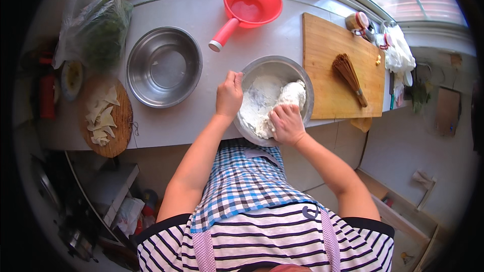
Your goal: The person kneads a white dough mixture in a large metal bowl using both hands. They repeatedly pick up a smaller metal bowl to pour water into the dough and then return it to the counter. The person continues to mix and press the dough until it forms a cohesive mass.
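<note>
A metal mixing bowl (309, 100) with loose white flour stands at the counter's front edge. My left hand (229, 94) grips its left rim, thumb and fingers closed over the edge. Inside the bowl, my right hand (288, 124) presses with curled fingers on crumbly dough (291, 94), a floury lump of which rises just beyond the knuckles. More dough crumbs lie under and left of that hand; its fingertips are partly hidden.
Left of the bowl stands a second metal bowl (166, 100); beyond is a red plastic ladle (253, 2). A wooden board (321, 83) with a bundled whisk (349, 79) lies right. Dough pieces (102, 119) rest on a round board (123, 121) near bagged greens (100, 30).
</note>
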Demonstrator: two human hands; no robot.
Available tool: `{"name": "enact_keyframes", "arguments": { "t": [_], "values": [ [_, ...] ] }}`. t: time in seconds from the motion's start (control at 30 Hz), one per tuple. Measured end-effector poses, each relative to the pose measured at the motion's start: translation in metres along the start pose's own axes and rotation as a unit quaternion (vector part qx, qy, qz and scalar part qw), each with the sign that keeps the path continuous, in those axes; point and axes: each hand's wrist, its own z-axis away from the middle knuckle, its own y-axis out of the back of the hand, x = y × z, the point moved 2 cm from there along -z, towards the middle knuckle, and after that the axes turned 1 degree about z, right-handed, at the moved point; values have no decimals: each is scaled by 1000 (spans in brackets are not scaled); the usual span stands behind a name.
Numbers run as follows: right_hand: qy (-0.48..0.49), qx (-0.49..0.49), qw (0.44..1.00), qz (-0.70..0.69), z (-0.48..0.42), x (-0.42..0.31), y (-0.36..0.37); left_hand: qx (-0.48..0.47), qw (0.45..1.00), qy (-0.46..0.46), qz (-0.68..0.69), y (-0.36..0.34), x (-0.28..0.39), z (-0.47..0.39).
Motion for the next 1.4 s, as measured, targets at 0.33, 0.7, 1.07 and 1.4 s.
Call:
{"name": "enact_keyframes", "arguments": {
  "t": [0.33, 0.7, 1.07, 1.4],
  "values": [
    [-49, 22, 998, -44, -66, -13, -52, 2, 1000, 22, 21, -1, -4, 9],
    [-52, 92, 951, -290, -76, 4, -11, 20, 1000, -24, 2, -4, -8, -2],
    [-395, 195, 819, -368, -23, 40, -37, -19, 999, -15, 43, -6, -21, 6],
    [-349, 278, 804, -392, 16, 61, -26, 71, 995, 40, 60, -1, -6, 50]
  ]
}}
